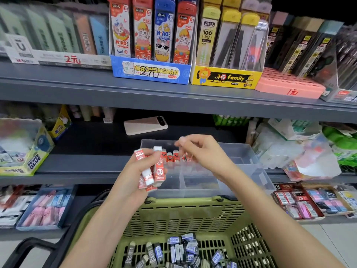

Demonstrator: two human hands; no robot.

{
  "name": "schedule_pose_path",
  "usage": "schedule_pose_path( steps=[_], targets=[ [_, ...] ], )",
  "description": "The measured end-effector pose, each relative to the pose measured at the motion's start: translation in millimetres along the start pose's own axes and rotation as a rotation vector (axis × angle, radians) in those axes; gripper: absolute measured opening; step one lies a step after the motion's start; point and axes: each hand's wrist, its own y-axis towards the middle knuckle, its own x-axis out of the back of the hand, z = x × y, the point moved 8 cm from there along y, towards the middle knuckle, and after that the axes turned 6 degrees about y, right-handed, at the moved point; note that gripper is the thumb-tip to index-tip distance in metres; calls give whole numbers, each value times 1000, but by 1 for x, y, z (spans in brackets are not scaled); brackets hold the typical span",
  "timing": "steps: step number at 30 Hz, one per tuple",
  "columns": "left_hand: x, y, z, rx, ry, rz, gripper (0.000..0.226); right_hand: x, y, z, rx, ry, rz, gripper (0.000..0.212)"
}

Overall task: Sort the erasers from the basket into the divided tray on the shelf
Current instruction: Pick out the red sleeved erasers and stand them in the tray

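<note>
My left hand [144,169] grips a bunch of red-and-white erasers [154,171] just left of the clear divided tray [245,151] on the shelf. Several red erasers [171,156] stand upright in a row in the tray's back left compartment. My right hand [199,149] hovers over that row with fingers curled and blurred; nothing shows clearly between them. Below, the green basket [181,211] holds several black, grey and blue erasers [181,250].
A white power bank [144,125] lies on the shelf behind the tray. A glue box [25,147] stands at left, plastic packets [293,151] at right. The upper shelf [58,84] carries pencil-lead boxes. The basket's black handle [29,246] hangs at lower left.
</note>
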Motion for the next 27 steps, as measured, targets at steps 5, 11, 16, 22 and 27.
schedule_pose_path(
  steps=[5,11,16,22,27],
  targets=[
    [-15,0,3,17,60,84,19,-24,-27,15,-51,205,137,20],
    [-36,2,3,-11,221,60,54,-8,-26,-3,-186,580,77,13],
    [-26,6,5,48,136,-40,46,59,2,-41,-269,496,-311,6],
    [-12,5,6,81,57,-69,46,55,34,-70,-289,-56,-238,19],
    [-6,5,5,100,57,-81,55,31,46,-60,-173,-732,-64,13]
  ],
)
